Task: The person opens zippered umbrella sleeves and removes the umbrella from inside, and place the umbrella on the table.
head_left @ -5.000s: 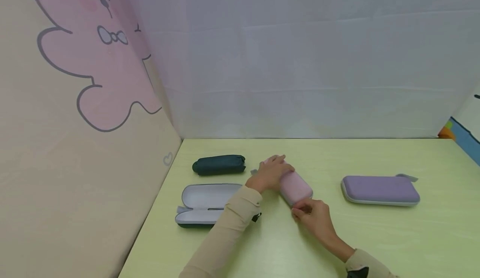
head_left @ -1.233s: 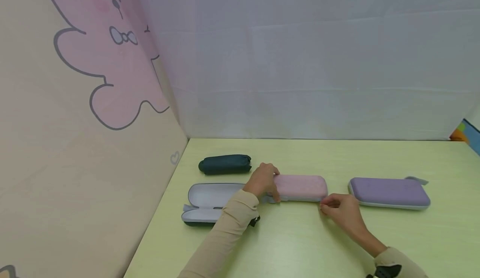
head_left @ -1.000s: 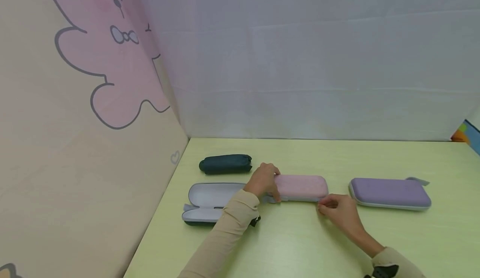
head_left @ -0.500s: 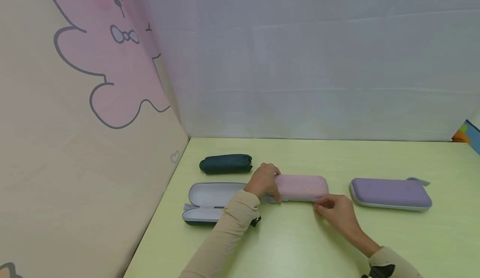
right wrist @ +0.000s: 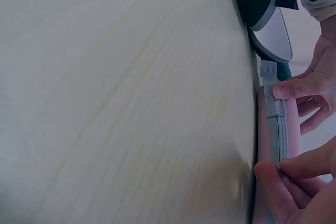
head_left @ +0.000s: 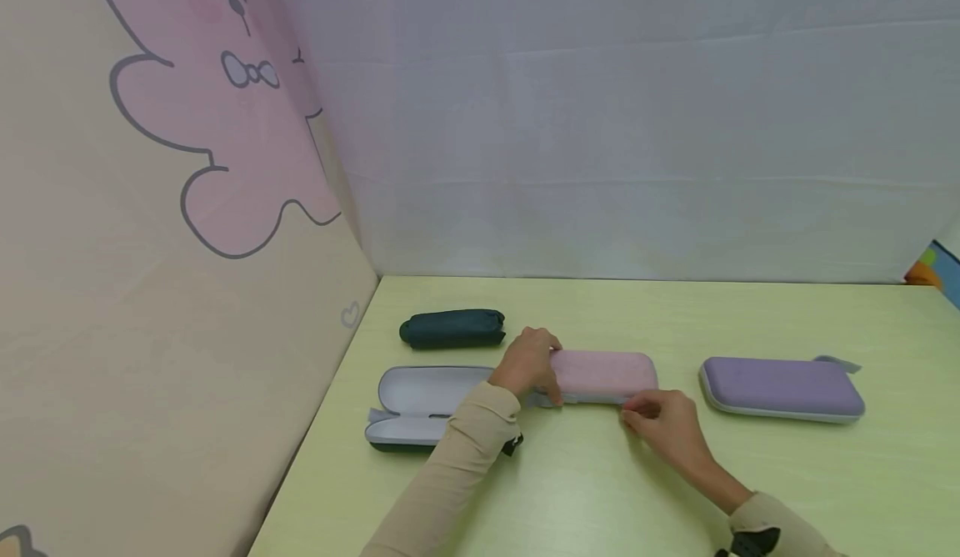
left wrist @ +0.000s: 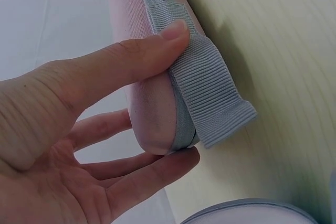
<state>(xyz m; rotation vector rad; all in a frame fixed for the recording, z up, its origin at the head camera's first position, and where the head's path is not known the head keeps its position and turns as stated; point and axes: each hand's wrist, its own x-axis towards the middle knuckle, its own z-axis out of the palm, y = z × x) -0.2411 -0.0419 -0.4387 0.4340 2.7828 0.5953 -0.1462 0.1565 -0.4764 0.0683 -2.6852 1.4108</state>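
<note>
A pink hard-shell zip case (head_left: 603,373) lies closed-looking on the table, its zipped side facing me. My left hand (head_left: 527,363) grips its left end. In the left wrist view the thumb presses a grey ribbed fabric tab (left wrist: 212,85) at the end of the zipper, with fingers behind and under the end. Along the front edge, my right hand (head_left: 670,424) pinches at the zipper (right wrist: 279,135) between thumb and index finger, near the case's right end. The zipper pull itself is hidden by the fingertips.
To the left an open case (head_left: 431,390) with a pale lining and dark green shell is partly covered by my left sleeve (head_left: 465,449). Behind it lies a dark green rolled bundle (head_left: 452,328). A purple zip case (head_left: 780,386) lies right. A pale cloth wall (head_left: 637,148) borders the table.
Since five seconds ago the pink case has turned from slanted to lengthwise. Over the last second my right hand has slid left along its front zipper; the left hand has stayed put.
</note>
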